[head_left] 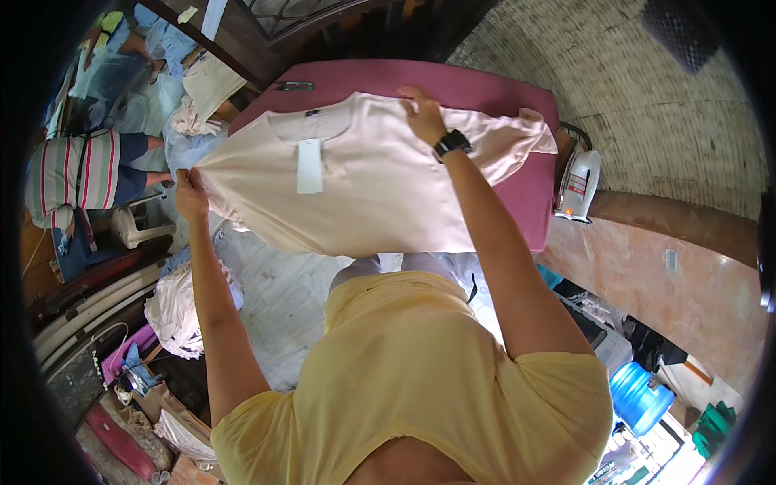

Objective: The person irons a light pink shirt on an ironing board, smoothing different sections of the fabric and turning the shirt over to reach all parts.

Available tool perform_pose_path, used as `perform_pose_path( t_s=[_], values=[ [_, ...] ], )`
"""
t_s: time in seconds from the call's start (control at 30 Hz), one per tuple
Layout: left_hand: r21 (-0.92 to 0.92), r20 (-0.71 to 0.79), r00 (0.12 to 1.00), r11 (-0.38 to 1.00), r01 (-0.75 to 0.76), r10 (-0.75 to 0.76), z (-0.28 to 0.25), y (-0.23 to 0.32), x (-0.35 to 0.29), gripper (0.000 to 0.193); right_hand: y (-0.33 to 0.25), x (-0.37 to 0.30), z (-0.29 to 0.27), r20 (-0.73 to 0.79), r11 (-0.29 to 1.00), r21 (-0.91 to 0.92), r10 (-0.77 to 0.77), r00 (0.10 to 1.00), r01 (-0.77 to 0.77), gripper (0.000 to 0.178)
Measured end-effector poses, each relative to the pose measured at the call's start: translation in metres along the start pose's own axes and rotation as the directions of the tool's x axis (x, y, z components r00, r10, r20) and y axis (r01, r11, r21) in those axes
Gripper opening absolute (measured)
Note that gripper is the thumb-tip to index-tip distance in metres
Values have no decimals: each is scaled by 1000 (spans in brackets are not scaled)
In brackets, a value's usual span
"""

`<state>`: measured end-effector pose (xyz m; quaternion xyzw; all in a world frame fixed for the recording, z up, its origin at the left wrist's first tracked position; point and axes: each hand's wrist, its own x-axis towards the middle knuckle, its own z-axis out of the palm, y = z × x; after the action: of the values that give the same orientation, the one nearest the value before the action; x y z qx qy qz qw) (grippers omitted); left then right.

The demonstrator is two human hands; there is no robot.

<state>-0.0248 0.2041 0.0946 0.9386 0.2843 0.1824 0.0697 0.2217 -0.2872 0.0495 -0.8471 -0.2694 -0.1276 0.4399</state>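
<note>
A pale pink short-sleeved blouse (388, 186) is spread over a maroon padded board (339, 73), its neckline toward the far edge. A blank-looking white tag (309, 166) lies on its front below the neckline. My left hand (191, 196) pinches the end of the left-side sleeve and holds it out past the board's edge. Near the right shoulder seam, my right hand (423, 117) rests on the cloth with its fingers apart, a black watch on the wrist. Small thread snips (293, 86) lie at the board's far left.
A white iron (579, 184) stands on a rack at the board's right end. At left, a person in a striped shirt (97, 171) is near a white stool (139, 225) and plastic-wrapped bundles. Piled pink cloth (176, 307) lies lower left; a blue water bottle (641, 398) stands lower right.
</note>
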Motion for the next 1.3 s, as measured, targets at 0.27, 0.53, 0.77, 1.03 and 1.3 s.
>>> perform_pose_path(
  t_s=[0.27, 0.53, 0.77, 1.03, 1.3],
  values=[
    [-315, -262, 844, 785, -533, 468, 75, 179, 6, 26, 158, -77, -229, -283, 524, -672, 472, 835, -524, 54],
    [-521, 69, 718, 639, -566, 692, 135, 378, -22, 27, 185, -120, -239, -137, 392, -840, 518, 844, -376, 65],
    [-657, 214, 708, 635, -405, 673, 145, 395, -34, 16, 182, -110, -257, -192, 545, -717, 444, 875, -434, 66],
    [-502, -95, 876, 738, -452, 472, 129, 386, 5, 12, 192, -82, -262, -326, 640, -425, 552, 768, -640, 55],
    [-481, -151, 821, 685, -548, 551, 124, 406, -61, 28, 207, -86, -239, -336, 647, -88, 696, 634, -757, 64]
  ],
)
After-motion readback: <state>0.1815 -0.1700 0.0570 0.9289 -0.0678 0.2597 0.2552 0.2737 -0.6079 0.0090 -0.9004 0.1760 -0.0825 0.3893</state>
